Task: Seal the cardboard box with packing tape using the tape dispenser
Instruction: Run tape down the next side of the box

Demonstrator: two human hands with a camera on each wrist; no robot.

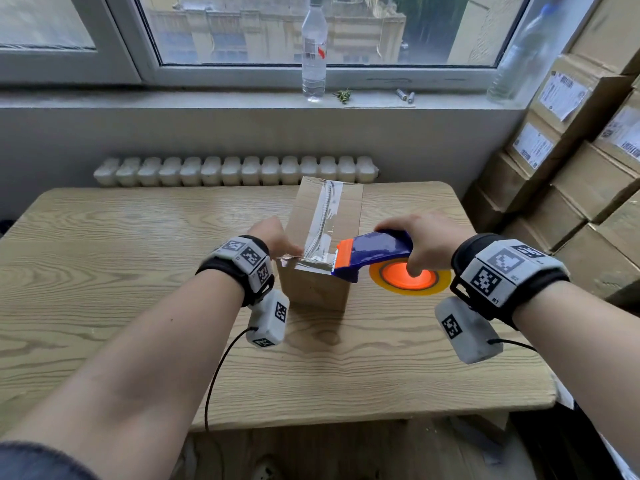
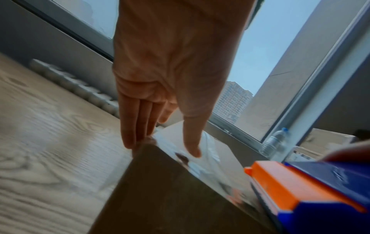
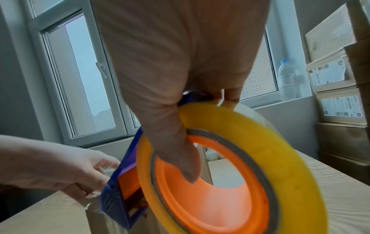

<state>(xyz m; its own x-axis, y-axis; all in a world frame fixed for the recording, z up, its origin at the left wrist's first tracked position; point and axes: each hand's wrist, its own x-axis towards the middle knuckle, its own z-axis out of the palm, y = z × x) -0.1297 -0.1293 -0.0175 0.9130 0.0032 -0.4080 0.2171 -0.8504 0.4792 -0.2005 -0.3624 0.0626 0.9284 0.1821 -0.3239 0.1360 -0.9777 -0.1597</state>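
Note:
A small cardboard box [image 1: 318,289] stands mid-table with a wrinkled strip of clear tape [image 1: 325,216] running along its top seam to the near edge. My right hand [image 1: 426,240] grips the blue tape dispenser [image 1: 374,251], whose orange blade end sits at the box's near top edge. The thumb [image 3: 180,150] hooks into the orange core of the yellow roll [image 3: 270,142]. My left hand [image 1: 277,239] is at the box's near left corner. Its fingers [image 2: 136,126] lie straight down the left side and its thumb presses the tape [image 2: 210,158] on top.
The wooden table [image 1: 138,271] has bare room on the left and in front. Labelled cardboard boxes [image 1: 588,168] are stacked close on the right. A radiator [image 1: 235,171] runs behind the table. A water bottle [image 1: 314,50] and batteries [image 1: 405,95] sit on the windowsill.

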